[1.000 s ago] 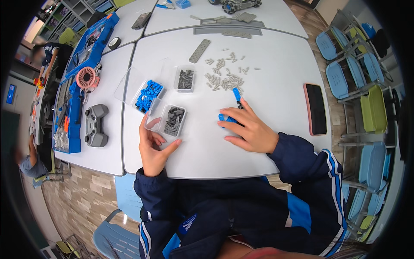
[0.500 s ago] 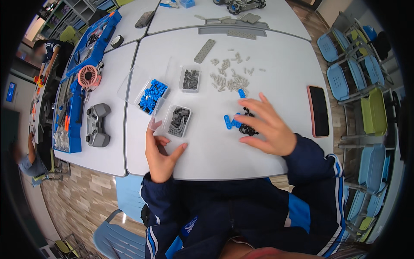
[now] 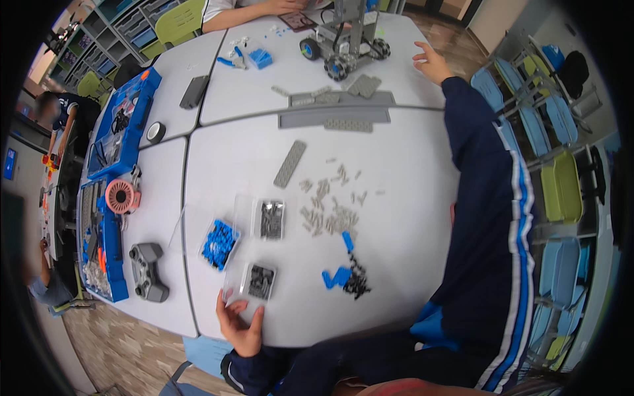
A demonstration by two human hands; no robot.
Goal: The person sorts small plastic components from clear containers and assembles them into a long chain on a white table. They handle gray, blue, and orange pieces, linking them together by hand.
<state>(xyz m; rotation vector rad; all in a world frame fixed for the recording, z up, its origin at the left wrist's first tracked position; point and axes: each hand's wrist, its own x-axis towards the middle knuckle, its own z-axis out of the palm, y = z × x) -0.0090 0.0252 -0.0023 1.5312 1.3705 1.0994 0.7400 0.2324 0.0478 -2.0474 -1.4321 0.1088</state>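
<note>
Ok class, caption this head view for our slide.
Right hand stretches across the white table toward a wheeled model; left hand rests beside small parts trays.

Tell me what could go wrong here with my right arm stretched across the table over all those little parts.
Your right hand reaches toward the wheeled model, so the sleeve passes beside the loose grey pins and may sweep some off. The small black pieces by the blue parts lie near the table's front edge and could roll off. Your left hand sits by an open tray and could tip it.
</note>
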